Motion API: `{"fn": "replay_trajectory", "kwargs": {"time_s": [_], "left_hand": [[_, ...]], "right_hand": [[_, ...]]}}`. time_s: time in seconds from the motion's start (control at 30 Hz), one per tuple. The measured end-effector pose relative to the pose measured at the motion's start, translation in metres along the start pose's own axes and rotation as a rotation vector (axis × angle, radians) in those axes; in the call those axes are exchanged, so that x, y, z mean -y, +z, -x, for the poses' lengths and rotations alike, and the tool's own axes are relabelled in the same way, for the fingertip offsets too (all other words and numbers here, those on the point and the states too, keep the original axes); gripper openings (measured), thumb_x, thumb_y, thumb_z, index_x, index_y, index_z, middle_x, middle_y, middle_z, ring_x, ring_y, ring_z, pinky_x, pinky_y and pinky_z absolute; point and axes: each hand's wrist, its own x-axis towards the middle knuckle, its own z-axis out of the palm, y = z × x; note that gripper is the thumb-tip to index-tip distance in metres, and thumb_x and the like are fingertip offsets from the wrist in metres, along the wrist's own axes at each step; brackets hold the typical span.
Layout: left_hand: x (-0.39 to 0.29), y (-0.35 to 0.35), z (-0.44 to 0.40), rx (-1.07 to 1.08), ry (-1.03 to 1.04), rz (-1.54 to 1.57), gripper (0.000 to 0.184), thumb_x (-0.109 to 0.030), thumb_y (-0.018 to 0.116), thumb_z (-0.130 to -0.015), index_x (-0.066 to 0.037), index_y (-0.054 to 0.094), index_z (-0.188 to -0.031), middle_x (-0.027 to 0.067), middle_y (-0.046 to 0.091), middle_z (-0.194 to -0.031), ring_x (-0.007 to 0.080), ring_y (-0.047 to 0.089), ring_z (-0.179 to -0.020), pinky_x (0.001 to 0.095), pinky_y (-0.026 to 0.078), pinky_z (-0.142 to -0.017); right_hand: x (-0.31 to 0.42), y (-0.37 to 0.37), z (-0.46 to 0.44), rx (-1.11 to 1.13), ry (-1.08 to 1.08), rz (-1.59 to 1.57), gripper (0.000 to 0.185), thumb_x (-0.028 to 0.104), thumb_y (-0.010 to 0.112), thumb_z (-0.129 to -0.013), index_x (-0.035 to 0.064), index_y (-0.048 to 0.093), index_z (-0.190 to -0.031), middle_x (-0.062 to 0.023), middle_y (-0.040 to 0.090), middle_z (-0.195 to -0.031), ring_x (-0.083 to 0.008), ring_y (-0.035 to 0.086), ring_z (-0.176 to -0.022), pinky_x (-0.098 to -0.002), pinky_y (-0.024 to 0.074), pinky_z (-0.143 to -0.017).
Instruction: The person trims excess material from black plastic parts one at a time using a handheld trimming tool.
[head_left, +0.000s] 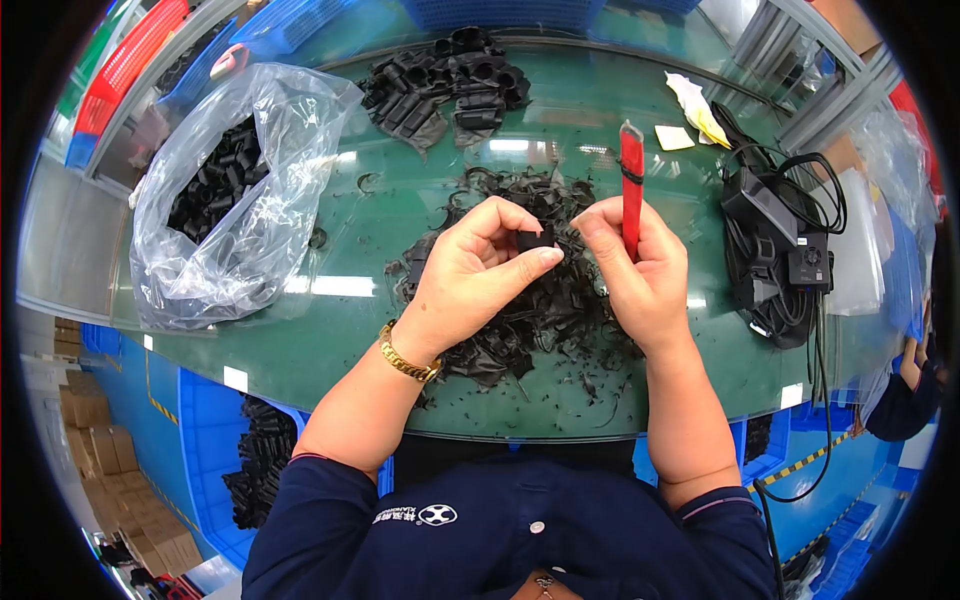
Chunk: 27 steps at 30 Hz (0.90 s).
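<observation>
My left hand [470,265] pinches a small black rubber part [536,238] between thumb and fingers, over the middle of the table. To its right, my right hand [637,265] is closed around a slim red utility knife [632,190] with a black band wound on it. The knife's handle points up and away from me; its blade end is hidden by the fingers. Beneath both hands lies a spread heap of thin black rubber scraps [540,300]. Farther back, molded black parts [445,85] are grouped in sheets.
A clear plastic bag [290,215] of black parts stands at left. On the right are a black device with cables [765,240], a yellow note [674,137] and a crumpled wrapper [695,105]. Below the table edge sits a blue bin [205,430]. Another person's arm [910,365] shows far right.
</observation>
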Motion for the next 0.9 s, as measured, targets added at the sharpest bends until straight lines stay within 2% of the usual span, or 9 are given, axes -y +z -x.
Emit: {"fn": "replay_trajectory", "kwargs": {"time_s": [0.13, 0.33, 0.4, 0.47, 0.53, 0.6, 0.63, 0.77, 0.9], "left_hand": [[0.000, 0.001, 0.001, -0.009, 0.068, -0.083, 0.020, -0.002, 0.069, -0.084, -0.003, 0.054, -0.098, -0.0024, 0.055, -0.088, 0.0015, 0.050, -0.075, 0.0174, 0.044, -0.064], [0.004, -0.001, 0.001, -0.001, 0.110, -0.313, 0.017, -0.003, 0.068, -0.084, -0.003, 0.057, -0.095, -0.0035, 0.055, -0.083, 0.0010, 0.049, -0.073, 0.0172, 0.042, -0.062], [0.002, 0.001, 0.000, 0.007, 0.125, -0.316, 0.016, -0.003, 0.069, -0.083, -0.003, 0.057, -0.095, -0.0042, 0.055, -0.083, 0.0006, 0.049, -0.072, 0.0170, 0.042, -0.062], [-0.009, 0.002, 0.001, 0.008, -0.096, -0.070, 0.016, -0.004, 0.069, -0.083, -0.003, 0.058, -0.094, -0.0052, 0.056, -0.084, -0.0002, 0.049, -0.071, 0.0165, 0.041, -0.061], [-0.009, -0.001, 0.003, 0.054, -0.147, -0.018, 0.016, -0.004, 0.070, -0.083, -0.004, 0.058, -0.095, -0.0052, 0.056, -0.085, -0.0008, 0.050, -0.072, 0.0160, 0.042, -0.061], [-0.008, -0.003, 0.003, 0.118, -0.200, 0.028, 0.017, -0.004, 0.071, -0.083, -0.005, 0.058, -0.093, -0.0046, 0.056, -0.086, -0.0006, 0.050, -0.073, 0.0156, 0.042, -0.063], [-0.011, -0.002, 0.003, 0.146, -0.185, 0.042, 0.017, 0.003, 0.063, -0.085, -0.004, 0.056, -0.098, 0.0094, 0.064, -0.097, 0.0131, 0.062, -0.089, 0.0246, 0.049, -0.079], [-0.001, -0.006, -0.002, 0.190, -0.056, 0.180, 0.017, -0.002, 0.059, -0.089, -0.006, 0.053, -0.104, 0.0149, 0.062, -0.109, 0.0180, 0.058, -0.103, 0.0317, 0.044, -0.094], [0.001, -0.008, -0.004, 0.147, -0.040, 0.206, 0.017, -0.003, 0.059, -0.090, -0.005, 0.053, -0.106, 0.0161, 0.062, -0.112, 0.0180, 0.058, -0.102, 0.0318, 0.045, -0.091]], "right_hand": [[-0.002, 0.001, 0.002, 0.099, -0.027, 0.105, 0.005, -0.001, 0.065, -0.082, -0.0021, 0.060, -0.084, -0.0016, 0.056, -0.071, -0.0058, 0.044, -0.056, -0.0231, 0.0367, -0.050], [-0.005, 0.002, 0.000, 0.096, -0.270, 0.342, 0.013, -0.002, 0.067, -0.074, -0.0002, 0.058, -0.083, -0.0043, 0.051, -0.066, -0.0109, 0.045, -0.053, -0.0272, 0.0380, -0.048], [-0.006, 0.003, 0.001, 0.082, -0.265, 0.363, 0.013, -0.002, 0.066, -0.073, 0.0002, 0.057, -0.083, -0.0047, 0.051, -0.066, -0.0112, 0.046, -0.053, -0.0276, 0.0389, -0.048], [-0.007, 0.001, 0.001, 0.067, -0.259, 0.387, 0.013, -0.002, 0.066, -0.073, 0.0006, 0.057, -0.082, -0.0050, 0.051, -0.065, -0.0116, 0.047, -0.054, -0.0281, 0.0399, -0.049], [-0.009, -0.003, -0.004, -0.108, -0.205, 0.409, 0.010, -0.002, 0.065, -0.075, 0.0012, 0.057, -0.082, -0.0020, 0.049, -0.064, -0.0091, 0.045, -0.055, -0.0253, 0.0387, -0.049], [-0.013, -0.015, -0.010, -0.215, 0.038, 0.176, 0.003, 0.000, 0.061, -0.082, 0.0016, 0.058, -0.082, 0.0065, 0.043, -0.065, -0.0012, 0.037, -0.058, -0.0196, 0.0324, -0.049], [-0.011, -0.015, -0.011, -0.232, 0.082, 0.101, 0.002, 0.001, 0.061, -0.083, 0.0016, 0.058, -0.083, 0.0069, 0.043, -0.063, -0.0009, 0.036, -0.057, -0.0195, 0.0319, -0.049], [-0.010, -0.011, -0.007, -0.092, 0.129, 0.022, 0.004, 0.004, 0.060, -0.085, 0.0008, 0.058, -0.084, 0.0078, 0.042, -0.061, -0.0011, 0.035, -0.056, -0.0195, 0.0313, -0.049], [-0.007, -0.014, -0.006, 0.098, 0.176, 0.209, 0.005, 0.004, 0.059, -0.085, -0.0004, 0.057, -0.084, 0.0063, 0.041, -0.060, -0.0020, 0.036, -0.056, -0.0206, 0.0320, -0.050]]}}
